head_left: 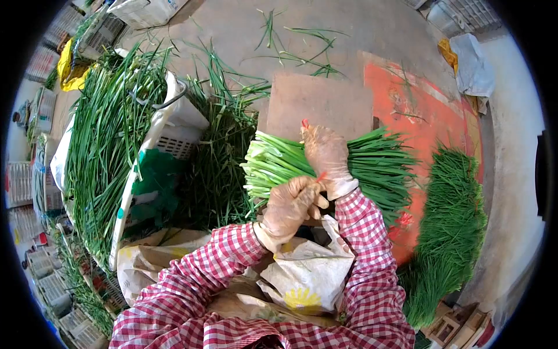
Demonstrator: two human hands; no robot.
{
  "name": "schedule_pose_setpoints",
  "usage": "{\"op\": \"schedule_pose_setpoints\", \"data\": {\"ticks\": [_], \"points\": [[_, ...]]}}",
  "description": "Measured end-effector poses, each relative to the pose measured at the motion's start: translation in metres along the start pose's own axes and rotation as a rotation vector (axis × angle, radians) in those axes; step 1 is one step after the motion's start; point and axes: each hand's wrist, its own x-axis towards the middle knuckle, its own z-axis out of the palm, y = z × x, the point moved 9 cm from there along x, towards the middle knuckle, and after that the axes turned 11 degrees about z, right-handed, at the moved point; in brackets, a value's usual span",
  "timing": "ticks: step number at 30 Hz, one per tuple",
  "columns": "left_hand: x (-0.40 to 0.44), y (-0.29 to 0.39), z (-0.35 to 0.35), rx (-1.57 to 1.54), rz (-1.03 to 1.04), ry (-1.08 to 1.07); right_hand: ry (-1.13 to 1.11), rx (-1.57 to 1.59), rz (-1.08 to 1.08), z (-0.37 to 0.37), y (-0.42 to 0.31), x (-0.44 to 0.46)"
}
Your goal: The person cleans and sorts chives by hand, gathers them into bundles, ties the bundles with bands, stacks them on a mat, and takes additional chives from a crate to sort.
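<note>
A bunch of green stalks [378, 166] lies crosswise in front of me, pale ends to the left and dark leaves to the right, by the near edge of a brown board [319, 102]. My right hand [326, 156], in a thin glove, rests over the middle of the bunch, with a red tip of tie [305, 123] showing at its fingers. My left hand [292, 210], also gloved, is closed at the near side of the bunch, pinching another red end of the tie [321, 177]. The part of the tie between the hands is hidden.
A white basket [189, 119] heaped with long green stalks [110, 134] stands at the left. Loose leaves [224, 157] lie beside it. Finished-looking bunches [450, 215] are stacked at the right, by an orange sheet [389, 99]. Crates [468, 17] stand at the back right.
</note>
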Motion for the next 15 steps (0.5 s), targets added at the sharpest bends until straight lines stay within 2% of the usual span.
{"op": "schedule_pose_setpoints", "data": {"ticks": [2,4,6,8,9,10,12,14,15], "points": [[0.01,0.005,-0.006,0.093,-0.032,0.039,-0.017,-0.083,-0.024,0.002,-0.001,-0.005],[0.016,0.008,-0.009,0.156,-0.117,0.071,-0.082,0.307,0.006,-0.006,0.005,-0.009],[0.028,0.011,-0.012,0.155,-0.155,0.071,-0.061,0.415,0.018,-0.012,0.011,-0.009],[0.037,0.013,-0.013,0.108,-0.163,0.065,-0.18,0.452,0.042,-0.006,0.016,-0.004],[0.041,0.012,-0.015,0.093,-0.169,0.084,-0.289,0.457,0.166,0.004,0.026,-0.003],[0.045,0.012,-0.016,0.099,-0.167,0.077,-0.28,0.459,0.169,0.004,0.031,-0.002],[0.051,0.011,-0.016,0.124,-0.212,0.059,-0.541,0.81,0.309,0.025,0.042,-0.003],[0.056,0.014,-0.014,0.177,-0.23,0.072,-0.579,0.81,0.283,0.029,0.05,0.005],[0.056,0.015,-0.014,0.212,-0.251,0.096,-0.649,0.9,0.352,0.04,0.054,0.005]]}}
